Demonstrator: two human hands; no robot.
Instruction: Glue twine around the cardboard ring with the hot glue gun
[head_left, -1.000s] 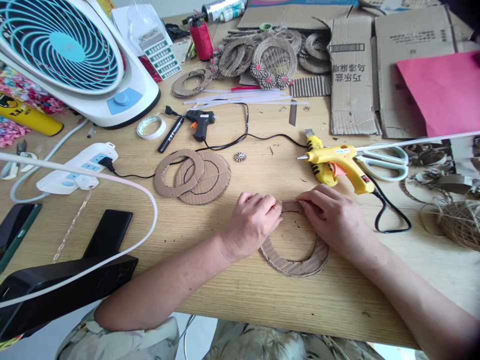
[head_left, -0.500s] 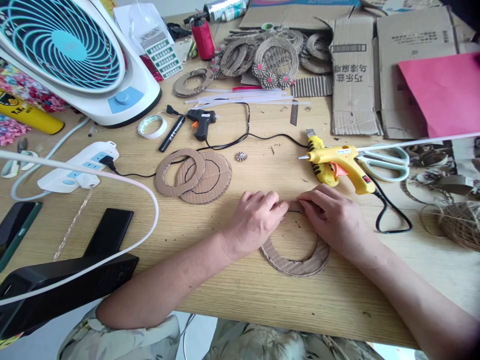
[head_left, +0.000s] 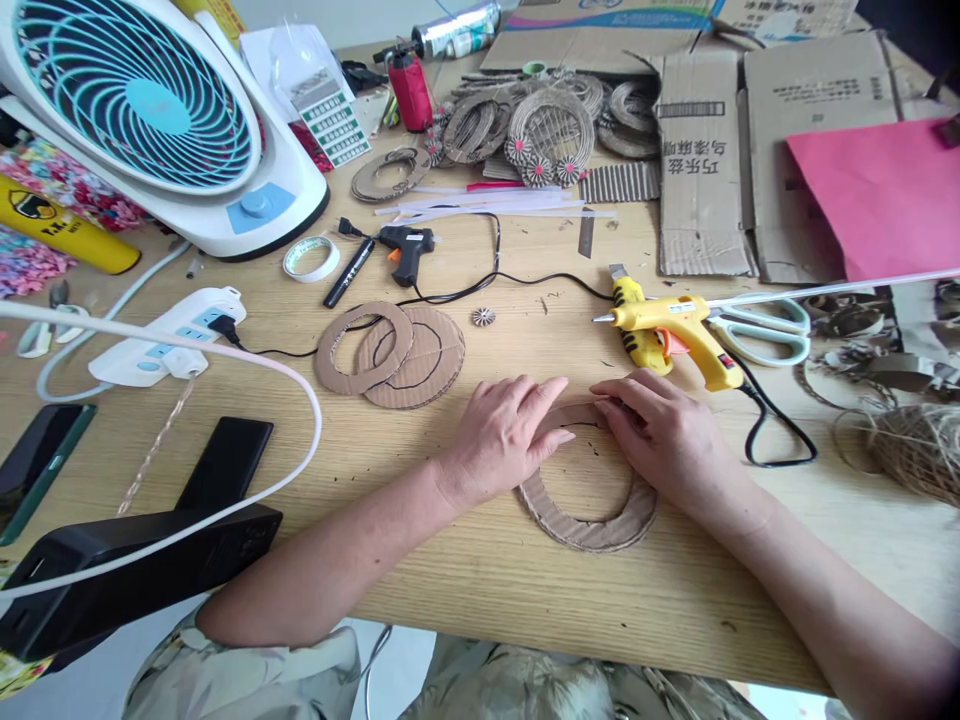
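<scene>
A corrugated cardboard ring (head_left: pixel 592 530) lies flat on the table in front of me. My left hand (head_left: pixel 506 430) rests over the ring's left side, its thumb and fingers apart and not closed on it. At the upper right of the ring, my right hand (head_left: pixel 667 430) pinches the rim between thumb and fingers. Just beyond the right hand is a yellow hot glue gun (head_left: pixel 675 318) with a clear glue stick in it, lying across a yellow box cutter (head_left: pixel 637 345). Left of my hands, a smaller cardboard ring (head_left: pixel 330 370) overlaps a cardboard disc (head_left: pixel 442 370) with a drawn circle.
A white fan (head_left: pixel 285 190) and a power strip (head_left: pixel 142 340) stand at the left. Scissors (head_left: pixel 780 345) and a ball of twine (head_left: pixel 919 450) are at the right. Twine-wrapped rings (head_left: pixel 551 100) and cardboard sheets (head_left: pixel 701 220) fill the back. A black glue gun (head_left: pixel 409 255) lies mid-table.
My left hand has let go of the ring's top edge, and its fingers have spread and drawn back slightly left. The right hand keeps its pinch. The view has shifted a little.
</scene>
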